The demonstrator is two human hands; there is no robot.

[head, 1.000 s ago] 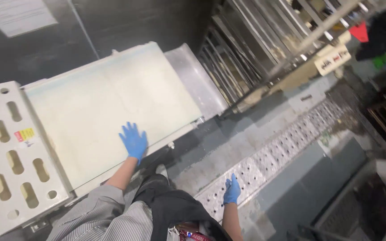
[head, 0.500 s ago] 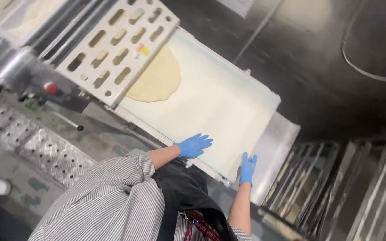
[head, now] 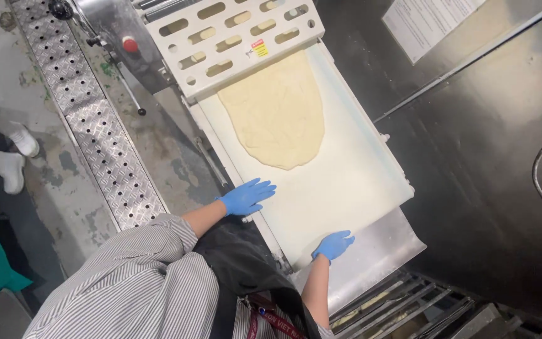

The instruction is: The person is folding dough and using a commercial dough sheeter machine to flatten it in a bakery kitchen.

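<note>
Pale dough sheet (head: 278, 113) lying soft, floppy on belt (head: 346, 188) | left hand (head: 244, 197), right hand (head: 334, 245) resting flat, released | lifting: supporting underneath edges

Left hand (head: 246, 197): blue glove, palm down, fingers (head: 263, 186) spread and extended flat. Forearm bare below a rolled striped sleeve, reaching forward. Right hand (head: 334, 245): blue glove, palm down, fingers slightly spread, holding nothing. Right forearm bare, extended forward close to the body.
</note>
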